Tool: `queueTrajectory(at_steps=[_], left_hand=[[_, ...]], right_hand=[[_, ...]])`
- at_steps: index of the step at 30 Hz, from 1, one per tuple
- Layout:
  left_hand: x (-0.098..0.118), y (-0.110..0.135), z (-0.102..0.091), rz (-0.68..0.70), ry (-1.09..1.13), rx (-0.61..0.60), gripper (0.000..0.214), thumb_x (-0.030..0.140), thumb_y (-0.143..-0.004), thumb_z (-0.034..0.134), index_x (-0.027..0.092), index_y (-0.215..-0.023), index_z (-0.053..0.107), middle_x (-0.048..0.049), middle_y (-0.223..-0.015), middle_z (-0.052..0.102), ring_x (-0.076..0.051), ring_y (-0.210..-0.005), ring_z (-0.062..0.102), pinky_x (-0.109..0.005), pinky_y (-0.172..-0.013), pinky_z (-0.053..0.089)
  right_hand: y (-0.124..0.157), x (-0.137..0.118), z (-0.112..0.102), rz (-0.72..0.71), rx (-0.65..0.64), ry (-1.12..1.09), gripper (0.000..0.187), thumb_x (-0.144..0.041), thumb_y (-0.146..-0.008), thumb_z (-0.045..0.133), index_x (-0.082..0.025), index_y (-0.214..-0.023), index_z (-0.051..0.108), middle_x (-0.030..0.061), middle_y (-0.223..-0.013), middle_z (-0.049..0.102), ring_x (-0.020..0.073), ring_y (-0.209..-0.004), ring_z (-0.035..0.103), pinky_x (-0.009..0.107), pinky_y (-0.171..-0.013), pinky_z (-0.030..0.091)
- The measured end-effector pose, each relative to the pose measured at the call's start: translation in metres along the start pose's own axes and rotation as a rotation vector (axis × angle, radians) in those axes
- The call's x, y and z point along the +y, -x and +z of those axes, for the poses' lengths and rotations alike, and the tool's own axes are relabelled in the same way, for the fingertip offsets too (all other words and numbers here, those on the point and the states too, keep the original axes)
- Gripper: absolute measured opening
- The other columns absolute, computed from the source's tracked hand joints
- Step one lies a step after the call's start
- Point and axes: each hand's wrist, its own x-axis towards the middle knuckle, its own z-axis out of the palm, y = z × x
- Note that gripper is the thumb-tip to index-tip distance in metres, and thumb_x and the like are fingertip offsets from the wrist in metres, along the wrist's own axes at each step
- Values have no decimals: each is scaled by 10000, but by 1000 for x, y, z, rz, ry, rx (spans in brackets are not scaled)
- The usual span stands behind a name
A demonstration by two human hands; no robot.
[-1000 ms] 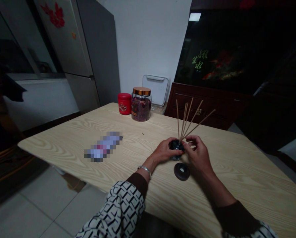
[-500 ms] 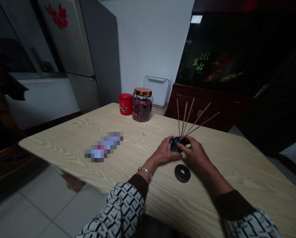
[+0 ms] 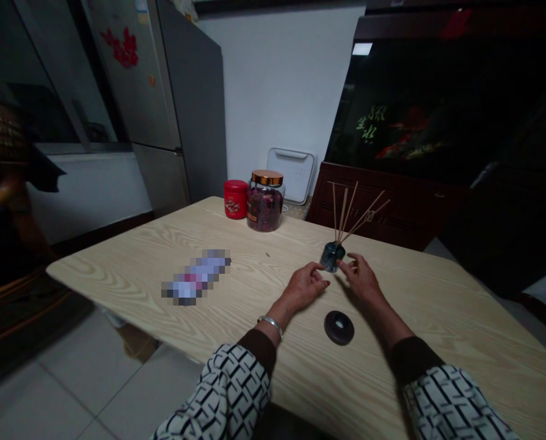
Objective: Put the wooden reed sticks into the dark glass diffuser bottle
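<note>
A small dark glass diffuser bottle (image 3: 332,256) stands upright on the wooden table (image 3: 438,318), with several thin reed sticks (image 3: 350,211) fanning up out of it. My left hand (image 3: 306,286) rests on the table just left of the bottle, fingers loosely curled and holding nothing. On the bottle's right my right hand (image 3: 361,278) has its fingers spread, the tips just beside the glass. A round dark lid (image 3: 339,327) lies flat on the table nearer to me, between my forearms.
At the table's far edge stand a red tin (image 3: 235,198) and a glass jar (image 3: 265,200) with a copper lid. A blurred flat item (image 3: 196,277) lies left of my hands. A wooden chair back (image 3: 392,208) stands behind the table, a grey fridge (image 3: 172,104) at the left.
Both hands pushed the bottle with its sticks farther away on the table, then let go of it and drew slightly back. The lid stayed put.
</note>
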Motion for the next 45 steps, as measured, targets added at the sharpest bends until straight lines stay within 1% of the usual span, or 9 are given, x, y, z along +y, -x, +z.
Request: queueTrajectory(at_steps=[4,8,11,16,20,23,32,40,45], left_hand=[[8,9,0,-76,42,66,269,248,-762,663,127,-1001,693,84,-537,402,-69,-499,361,-213,-551,346],[40,6,-6,-120,135,69,402,154,-690,626,84,-1080,691,101,-489,353,-54,-455,291,-198,-480,233],[92,-9,-23,-20,216,-12,618,126,-698,599,90,-1315,587,107,-490,360,-48,-439,270,-197,-459,192],[206,-28,-58,262,531,-263,812,97,-724,636,217,-1490,395,117,-535,382,-31,-426,214,-180,-447,194],[257,-18,-70,392,691,-259,782,58,-756,598,300,-1476,410,83,-598,484,-20,-401,227,-172,-432,234],[250,-7,-67,397,833,-241,796,74,-784,595,360,-1491,365,93,-585,463,-16,-385,201,-158,-416,235],[154,5,-29,261,1119,-371,962,71,-712,681,353,-1533,268,141,-519,218,-41,-416,49,-165,-394,155],[138,-4,-28,216,1159,-374,1021,41,-694,663,372,-1546,209,142,-524,249,-40,-413,76,-154,-412,186],[114,-16,-33,93,1115,-267,899,119,-713,704,295,-1511,331,111,-594,387,-35,-437,272,-161,-452,255]], right_hand=[[43,6,-17,115,-41,-98,382,-443,-721,587,-153,-962,644,-48,-542,497,155,-521,470,284,-528,377],[42,-29,-59,109,-13,-196,446,-332,-690,552,-124,-1073,645,-66,-523,452,111,-446,378,250,-452,289],[25,-85,-107,35,-36,-438,606,-288,-711,571,-160,-1303,552,-119,-507,309,83,-418,253,222,-422,190],[15,-181,-184,-252,-198,-823,746,-185,-708,621,-319,-1422,453,-126,-536,297,67,-422,163,210,-405,135],[27,-212,-209,-432,-220,-939,713,-184,-729,597,-417,-1393,480,-119,-541,318,68,-431,79,217,-390,101],[39,-206,-201,-467,-188,-970,729,-231,-755,591,-465,-1430,442,-121,-523,320,69,-428,45,224,-383,89],[58,-144,-137,-325,-318,-1353,879,-206,-719,580,-434,-1525,311,-154,-516,241,50,-416,-60,175,-339,17],[55,-135,-126,-290,-368,-1429,838,-169,-743,587,-392,-1515,349,-142,-549,121,49,-413,-68,166,-341,-6],[42,-108,-110,-133,-328,-1254,641,-289,-764,655,-325,-1391,525,-117,-576,259,63,-435,98,169,-372,141]])
